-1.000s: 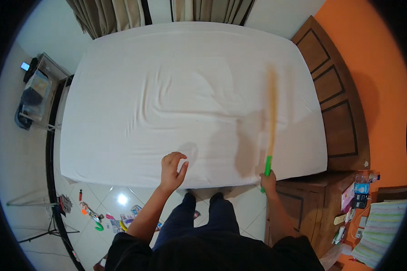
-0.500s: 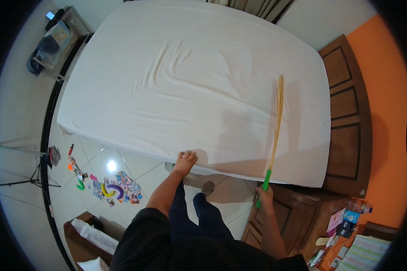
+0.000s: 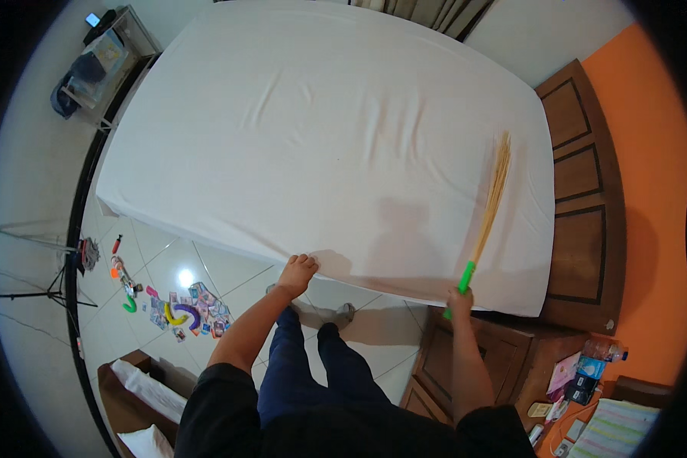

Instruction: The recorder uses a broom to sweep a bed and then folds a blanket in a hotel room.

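Note:
My right hand (image 3: 459,303) grips the green handle of a stick broom (image 3: 493,200), whose thin yellow bristles reach over the bed's right part. Under the broom lies a white bed sheet (image 3: 229,164), spread over the mattress with a few soft creases near its middle. At the sheet's near edge, my left hand (image 3: 298,273) is closed with curled fingers on the cloth. The exact hold of its fingertips is partly hidden.
A brown wooden headboard (image 3: 589,202) borders the bed at right, above a wooden cabinet (image 3: 504,347) holding small items. Toys and cards (image 3: 195,311) lie on the tiled floor at left. Near the lower left is a brown seat (image 3: 122,404) with white pillows.
The broom and my right hand have moved right and slightly up. My left hand has shifted a little left. Creases in the sheet's left middle have flattened, while upright ones show nearer the centre.

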`<state>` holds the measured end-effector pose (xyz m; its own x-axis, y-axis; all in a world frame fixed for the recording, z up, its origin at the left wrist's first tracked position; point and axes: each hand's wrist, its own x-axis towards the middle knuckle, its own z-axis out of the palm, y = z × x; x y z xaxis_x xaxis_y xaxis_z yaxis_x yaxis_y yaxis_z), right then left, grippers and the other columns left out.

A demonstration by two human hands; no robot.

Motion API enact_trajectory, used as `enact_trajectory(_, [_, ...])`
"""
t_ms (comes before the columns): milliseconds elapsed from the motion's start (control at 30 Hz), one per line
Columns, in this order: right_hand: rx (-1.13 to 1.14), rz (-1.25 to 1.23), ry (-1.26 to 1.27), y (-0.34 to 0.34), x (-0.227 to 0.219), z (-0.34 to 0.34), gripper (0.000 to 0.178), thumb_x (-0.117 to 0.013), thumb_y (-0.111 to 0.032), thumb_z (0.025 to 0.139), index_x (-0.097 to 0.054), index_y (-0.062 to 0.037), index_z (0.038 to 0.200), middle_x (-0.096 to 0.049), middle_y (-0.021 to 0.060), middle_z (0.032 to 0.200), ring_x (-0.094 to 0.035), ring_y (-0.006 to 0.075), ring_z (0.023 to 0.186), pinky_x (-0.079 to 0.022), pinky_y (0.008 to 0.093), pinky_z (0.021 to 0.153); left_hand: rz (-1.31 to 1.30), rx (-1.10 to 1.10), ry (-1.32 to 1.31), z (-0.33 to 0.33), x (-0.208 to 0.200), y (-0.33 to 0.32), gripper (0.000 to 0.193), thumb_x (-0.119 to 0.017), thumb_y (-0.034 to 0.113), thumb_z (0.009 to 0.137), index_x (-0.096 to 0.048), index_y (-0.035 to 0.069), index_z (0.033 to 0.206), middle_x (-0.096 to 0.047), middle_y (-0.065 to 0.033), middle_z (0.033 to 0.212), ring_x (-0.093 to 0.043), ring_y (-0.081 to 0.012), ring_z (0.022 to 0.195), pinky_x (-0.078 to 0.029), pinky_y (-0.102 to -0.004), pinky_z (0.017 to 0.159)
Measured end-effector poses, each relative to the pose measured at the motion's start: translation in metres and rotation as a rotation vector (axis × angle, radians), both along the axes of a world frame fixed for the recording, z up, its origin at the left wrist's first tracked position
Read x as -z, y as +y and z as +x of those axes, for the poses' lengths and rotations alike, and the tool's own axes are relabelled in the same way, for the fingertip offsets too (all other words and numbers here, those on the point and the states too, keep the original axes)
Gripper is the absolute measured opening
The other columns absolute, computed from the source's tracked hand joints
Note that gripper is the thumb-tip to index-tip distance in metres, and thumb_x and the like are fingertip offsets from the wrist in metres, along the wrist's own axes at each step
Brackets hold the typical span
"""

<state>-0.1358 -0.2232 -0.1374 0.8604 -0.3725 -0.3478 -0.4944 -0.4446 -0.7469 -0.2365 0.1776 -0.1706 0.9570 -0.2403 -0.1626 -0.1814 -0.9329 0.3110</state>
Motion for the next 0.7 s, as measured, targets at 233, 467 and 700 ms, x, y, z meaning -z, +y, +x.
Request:
enact_trajectory(233, [-0.793, -0.291, 0.258, 0.077, 0.059, -0.101, 0.031, -0.059, -0.02, 0.065, -0.054, -0.0001, 0.088, -0.057, 0.021, 0.081, -0.056, 0.0348, 0.078, -0.044, 0.042, 0.07, 0.081, 0.035, 0.169, 0.012, -0.008, -0.01, 0.03, -0.049, 0.003, 0.067, -0.056, 0.008, 0.096, -0.052, -0.0045, 0.099, -0.044, -0.0214, 0.097, -0.035, -0.0325, 0.083])
enact_trajectory(467, [-0.774, -0.476, 0.084, 0.027, -0.02, -0.029, 0.028, -0.059, -0.024, 0.065, -0.054, -0.0029, 0.083, -0.058, 0.0157, 0.075, -0.057, 0.0307, 0.071, -0.045, 0.0395, 0.061, 0.023, -0.015, 0.15, 0.006, 0.004, -0.005, 0.028, -0.049, 0.004, 0.069, -0.055, 0.008, 0.096, -0.052, -0.0046, 0.1, -0.044, -0.0223, 0.1, -0.035, -0.0342, 0.085])
enact_trajectory(700, [0.197, 0.389, 0.063, 0.041, 0.014, 0.076, 0.014, -0.056, -0.016, 0.068, -0.049, -0.0043, 0.067, -0.045, 0.0037, 0.05, -0.047, 0.0155, 0.042, -0.039, 0.0297, 0.039, 0.097, 0.013, 0.103, 0.012, 0.027, -0.012, 0.023, -0.048, 0.006, 0.07, -0.057, 0.009, 0.09, -0.052, -0.0054, 0.098, -0.046, -0.0224, 0.095, -0.037, -0.0345, 0.08])
